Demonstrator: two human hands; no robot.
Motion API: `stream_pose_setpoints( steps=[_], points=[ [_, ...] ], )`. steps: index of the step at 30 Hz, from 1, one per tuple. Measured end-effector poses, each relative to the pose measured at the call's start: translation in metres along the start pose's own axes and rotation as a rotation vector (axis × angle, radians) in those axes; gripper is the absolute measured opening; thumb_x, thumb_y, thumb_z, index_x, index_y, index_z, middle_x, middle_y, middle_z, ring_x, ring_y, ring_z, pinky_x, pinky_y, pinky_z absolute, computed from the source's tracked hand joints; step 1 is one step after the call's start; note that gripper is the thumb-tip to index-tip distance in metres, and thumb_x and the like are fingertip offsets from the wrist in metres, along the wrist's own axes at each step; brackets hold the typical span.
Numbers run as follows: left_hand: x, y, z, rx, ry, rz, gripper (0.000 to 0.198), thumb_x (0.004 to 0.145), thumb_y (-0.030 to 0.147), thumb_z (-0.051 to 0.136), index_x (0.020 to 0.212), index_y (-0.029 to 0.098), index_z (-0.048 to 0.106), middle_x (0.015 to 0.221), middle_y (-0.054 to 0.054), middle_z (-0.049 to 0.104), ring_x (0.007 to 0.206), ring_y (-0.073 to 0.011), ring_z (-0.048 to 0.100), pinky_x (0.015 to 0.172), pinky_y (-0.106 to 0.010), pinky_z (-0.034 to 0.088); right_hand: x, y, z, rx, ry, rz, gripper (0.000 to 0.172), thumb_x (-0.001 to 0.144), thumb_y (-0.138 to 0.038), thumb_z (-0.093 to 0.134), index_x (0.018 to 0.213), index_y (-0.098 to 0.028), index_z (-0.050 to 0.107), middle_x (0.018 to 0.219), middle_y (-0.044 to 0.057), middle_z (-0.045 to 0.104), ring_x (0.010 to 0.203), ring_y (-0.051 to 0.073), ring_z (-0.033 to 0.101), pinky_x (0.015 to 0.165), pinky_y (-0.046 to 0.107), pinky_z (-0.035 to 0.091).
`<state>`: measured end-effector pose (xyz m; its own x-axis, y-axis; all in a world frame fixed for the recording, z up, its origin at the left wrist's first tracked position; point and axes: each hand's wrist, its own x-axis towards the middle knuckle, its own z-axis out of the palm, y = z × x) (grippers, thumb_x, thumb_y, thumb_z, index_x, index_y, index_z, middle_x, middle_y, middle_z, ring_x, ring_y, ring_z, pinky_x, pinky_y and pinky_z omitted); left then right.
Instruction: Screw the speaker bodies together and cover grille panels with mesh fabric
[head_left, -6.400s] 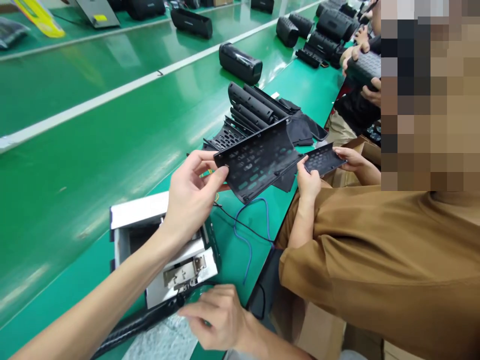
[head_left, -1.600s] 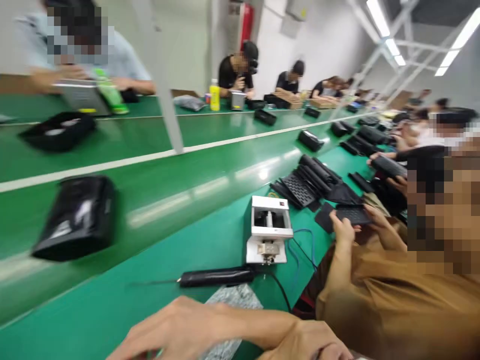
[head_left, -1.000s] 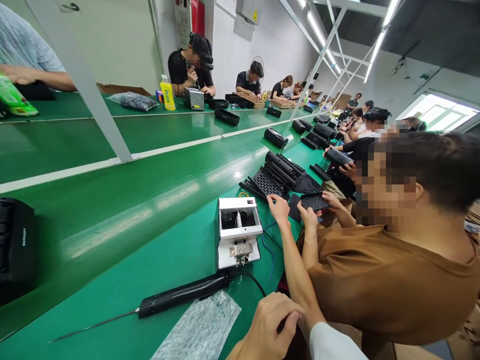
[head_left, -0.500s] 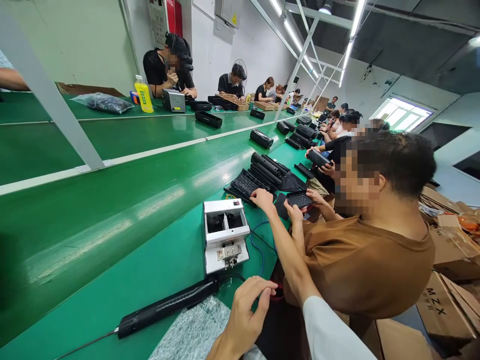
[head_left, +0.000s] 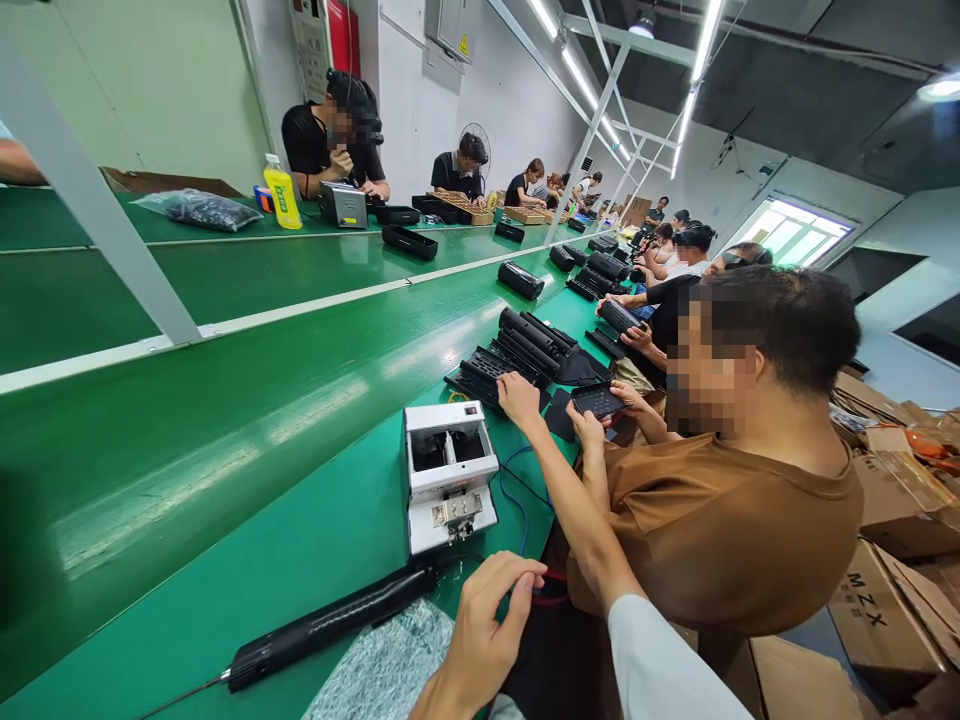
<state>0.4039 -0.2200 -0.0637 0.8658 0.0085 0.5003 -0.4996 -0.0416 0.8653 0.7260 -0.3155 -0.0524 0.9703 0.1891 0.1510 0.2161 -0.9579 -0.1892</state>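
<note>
My left hand (head_left: pixel 487 622) hovers at the lower centre, its fingers bent together and the thumb tip close to the index finger. Nothing shows in it. Stretched forward from a white sleeve, my right hand (head_left: pixel 519 400) has its fingers closed at the near edge of a black slotted plastic panel (head_left: pixel 484 372). Behind that panel lie several long black plastic housings (head_left: pixel 529 342). Between my hands, a little to the left, stands a white screw feeder (head_left: pixel 450 480). A black electric screwdriver (head_left: pixel 330 625) with a long bit lies in front of it, on bubble wrap (head_left: pixel 386 665).
A co-worker in a brown shirt (head_left: pixel 727 530) sits close on my right, holding a black perforated tray (head_left: pixel 598 400). A green conveyor belt (head_left: pixel 225 440) runs along the left. Blue cable (head_left: pixel 514 500) loops beside the feeder. Cardboard boxes (head_left: pixel 889 610) stand at the right.
The view has shifted slightly. At my right hand the slotted panel looks more tilted than before. My left hand keeps nearly the same pose.
</note>
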Motion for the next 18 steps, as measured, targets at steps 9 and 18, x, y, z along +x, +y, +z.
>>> stream_pose_setpoints(
  steps=[9,18],
  points=[
    [0.004,0.001,-0.005,0.008,0.013,-0.014,0.031,0.113,0.029,0.051,0.104,0.021,0.079,0.084,-0.003,0.078,0.078,-0.0158,0.075,0.073,-0.025,0.057,-0.003,0.012,-0.008,0.145,0.145,0.045,0.036,0.109,-0.042,0.064,0.136,-0.017,0.066,0.136,0.012,0.068,0.122,0.026,0.069,0.107,0.049,0.06],
    [0.001,-0.001,-0.003,0.017,0.017,-0.015,0.027,0.112,0.026,0.052,0.104,0.021,0.078,0.086,-0.002,0.078,0.081,-0.0145,0.074,0.076,-0.024,0.055,-0.022,0.017,0.006,0.232,-0.002,-0.066,0.031,0.109,-0.043,0.066,0.123,-0.016,0.072,0.123,0.009,0.073,0.11,0.022,0.072,0.101,0.045,0.063]
  ],
)
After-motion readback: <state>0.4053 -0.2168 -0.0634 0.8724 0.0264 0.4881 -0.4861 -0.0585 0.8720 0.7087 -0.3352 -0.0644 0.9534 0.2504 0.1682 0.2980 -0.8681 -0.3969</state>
